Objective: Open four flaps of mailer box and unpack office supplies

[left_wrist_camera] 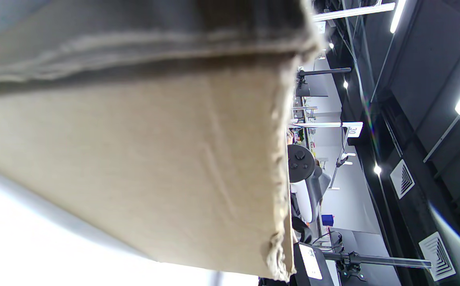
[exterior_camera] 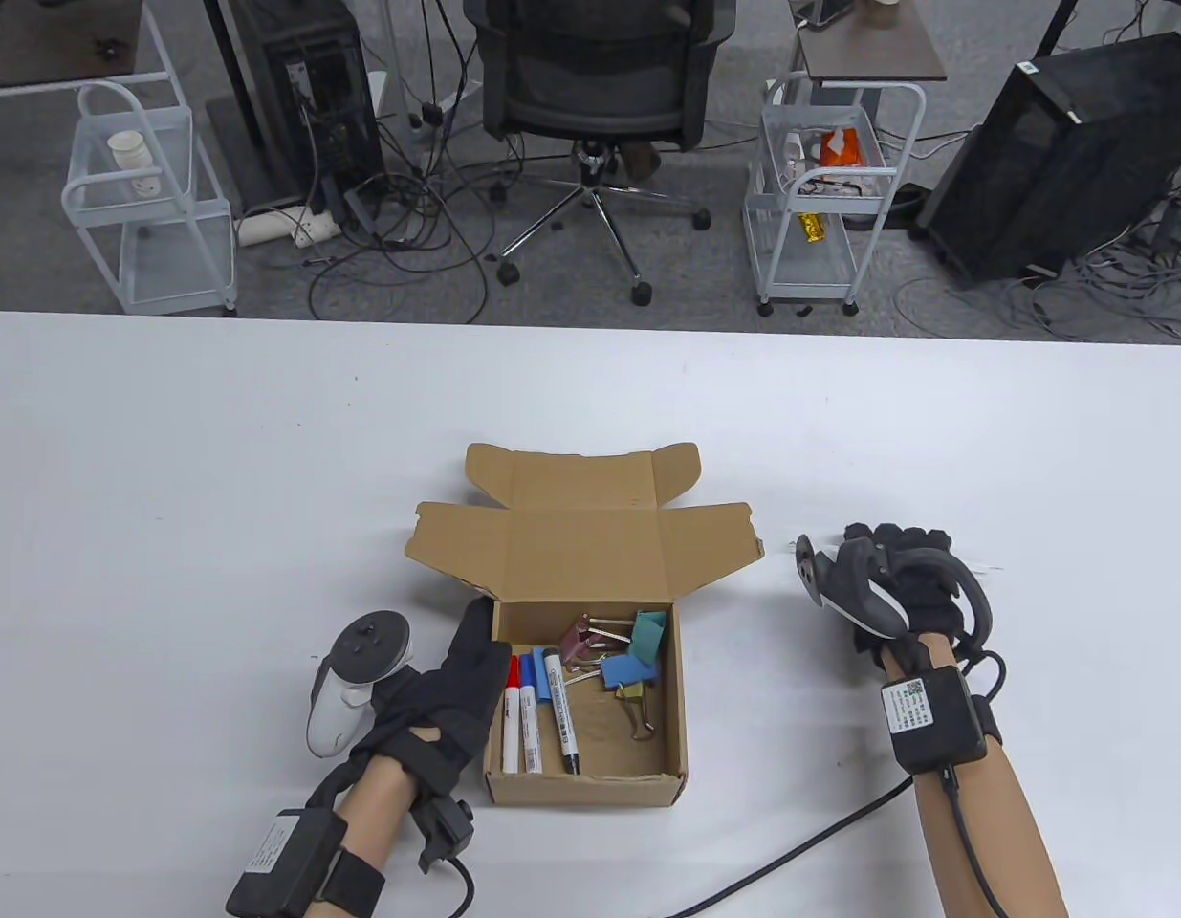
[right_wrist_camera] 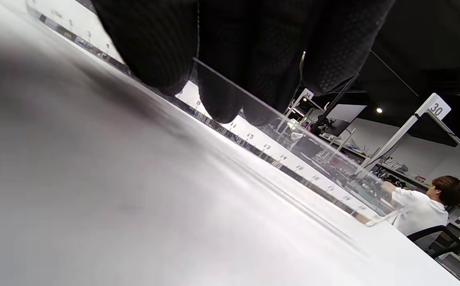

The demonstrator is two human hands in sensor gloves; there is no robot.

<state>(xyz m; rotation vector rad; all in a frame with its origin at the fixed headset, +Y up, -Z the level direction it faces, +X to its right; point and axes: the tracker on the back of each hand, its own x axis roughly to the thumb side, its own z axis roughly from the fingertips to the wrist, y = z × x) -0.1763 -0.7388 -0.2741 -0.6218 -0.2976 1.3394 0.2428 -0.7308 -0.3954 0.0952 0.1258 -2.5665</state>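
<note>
The brown mailer box (exterior_camera: 580, 789) stands open near the table's front edge, its lid (exterior_camera: 580, 545) folded back. Inside lie three markers (exterior_camera: 528, 712) and several binder clips (exterior_camera: 628, 669). My left hand (exterior_camera: 475, 650) rests against the box's left wall with straight fingers; the left wrist view shows only that cardboard wall (left_wrist_camera: 134, 159) up close. My right hand (exterior_camera: 891, 545) is on the table to the right of the box, fingers curled down. In the right wrist view its fingertips (right_wrist_camera: 222, 87) hold a clear ruler (right_wrist_camera: 293, 159), whose long edge rests on the table.
The white table (exterior_camera: 217, 478) spreads wide around the box. Beyond its far edge are an office chair (exterior_camera: 600, 86), two wire carts (exterior_camera: 820, 191) and computer towers. A cable (exterior_camera: 791, 851) runs from my right wrist across the table's front.
</note>
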